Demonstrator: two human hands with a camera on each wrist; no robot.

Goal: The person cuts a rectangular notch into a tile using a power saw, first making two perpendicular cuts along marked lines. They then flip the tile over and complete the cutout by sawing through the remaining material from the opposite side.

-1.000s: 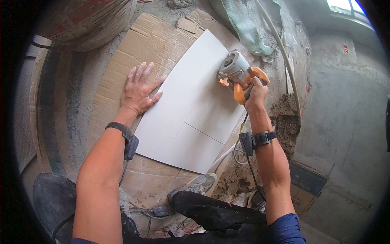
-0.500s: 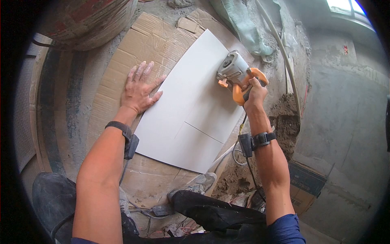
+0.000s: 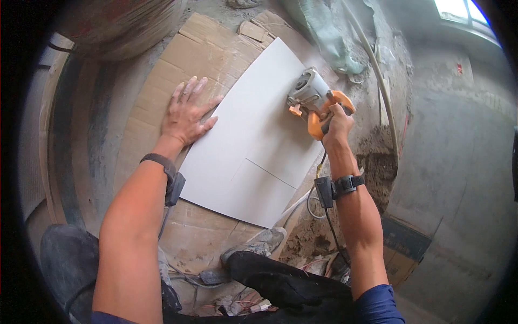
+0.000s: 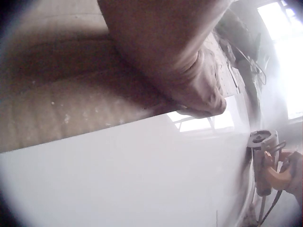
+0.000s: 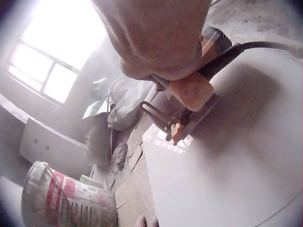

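Centrally, one tile (image 3: 248, 129) bearing two lines (image 3: 271, 173) lay on cardboard (image 3: 156, 97). One power tool (image 3: 313, 90) stood at the tile's right edge; the right hand (image 3: 340, 124) held its handle (image 3: 315, 126) in a closed grip. The left hand (image 3: 186, 116) was spread wide at the opposite edge. One bucket (image 5: 71, 196) stood nearby.
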